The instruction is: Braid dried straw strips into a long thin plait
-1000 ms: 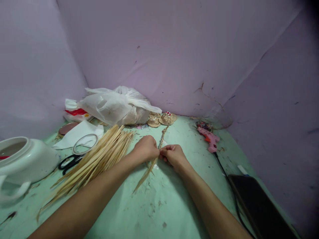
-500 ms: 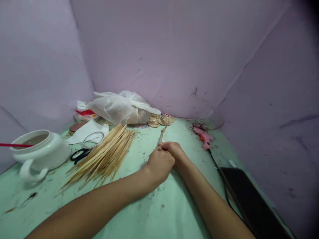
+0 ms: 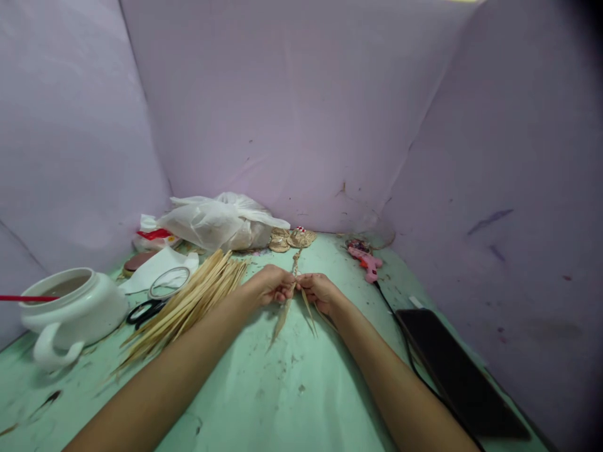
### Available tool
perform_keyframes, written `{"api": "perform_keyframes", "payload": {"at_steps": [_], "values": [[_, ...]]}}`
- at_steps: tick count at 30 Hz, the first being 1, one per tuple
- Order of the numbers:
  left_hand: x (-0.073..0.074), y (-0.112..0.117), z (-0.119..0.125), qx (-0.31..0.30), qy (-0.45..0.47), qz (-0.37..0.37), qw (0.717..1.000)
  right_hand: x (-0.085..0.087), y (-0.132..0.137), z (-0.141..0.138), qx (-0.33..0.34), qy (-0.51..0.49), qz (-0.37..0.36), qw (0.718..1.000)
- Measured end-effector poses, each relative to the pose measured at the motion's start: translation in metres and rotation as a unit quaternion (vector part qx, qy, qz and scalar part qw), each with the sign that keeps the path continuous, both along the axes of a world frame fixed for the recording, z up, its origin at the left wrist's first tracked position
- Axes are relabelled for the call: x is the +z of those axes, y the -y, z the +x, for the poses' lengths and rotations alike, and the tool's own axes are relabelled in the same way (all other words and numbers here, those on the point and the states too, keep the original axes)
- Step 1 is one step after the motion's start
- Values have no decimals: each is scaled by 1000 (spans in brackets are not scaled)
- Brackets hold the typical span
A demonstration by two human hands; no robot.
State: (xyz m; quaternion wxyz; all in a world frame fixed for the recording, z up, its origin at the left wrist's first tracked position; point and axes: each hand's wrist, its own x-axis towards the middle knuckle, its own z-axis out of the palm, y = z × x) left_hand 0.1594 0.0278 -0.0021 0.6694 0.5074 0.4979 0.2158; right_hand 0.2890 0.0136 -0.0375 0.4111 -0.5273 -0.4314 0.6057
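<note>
My left hand and my right hand meet at the middle of the table, fingers pinched on the near end of a thin braid of dried straw. The braid runs away from me toward round woven straw pieces, one with a red and white trim. Loose straw strands hang down toward me from between the hands, on the left one's side and under the right one. Exactly which strand each set of fingertips grips is too small to make out.
Left of my hands lies a bundle of dried straw, with black-handled scissors, a ring and a white pot beyond. A white plastic bag sits at the back. On the right are a pink glue gun, its cord and a dark flat slab.
My hands were pressed together, the left overlapping the right; now they are apart side by side, with loose strands showing below. The view has tilted up and turned slightly right.
</note>
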Motion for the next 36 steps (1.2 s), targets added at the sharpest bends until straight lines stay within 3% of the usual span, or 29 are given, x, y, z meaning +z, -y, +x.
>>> {"api": "perform_keyframes", "payload": {"at_steps": [5, 8, 10, 12, 14, 15, 18, 21, 25, 31, 36], "values": [[-18, -1, 10, -21, -1, -25, 999, -5, -2, 3, 22, -8, -12, 1000], [-21, -5, 7, -39, -99, 51, 993, -8, -4, 7, 58, 118, 57, 990], [-23, -6, 8, -42, -207, 149, 966, -9, -4, 8, 71, 270, 148, 949], [-23, -5, 12, -11, -317, 262, 912, -6, 0, 7, 72, 418, 232, 875], [-23, -2, 15, 22, -378, 330, 865, -1, 6, 4, 70, 524, 266, 806], [-24, -2, 16, 27, -385, 338, 858, 2, 9, 2, 69, 562, 262, 781], [-29, -2, 14, 15, -366, 317, 875, 12, 19, -9, 63, 640, 221, 733], [-38, -5, 11, 20, -349, 316, 882, 18, 25, -21, 40, 676, 180, 713], [-42, -9, 11, 34, -285, 271, 919, 23, 31, -31, 23, 677, 149, 720], [-30, -9, 16, 106, -170, 119, 972, 31, 39, -38, 36, 672, 144, 726], [-31, -8, 11, 79, -82, 68, 991, 34, 43, -47, 82, 678, 139, 717]]}}
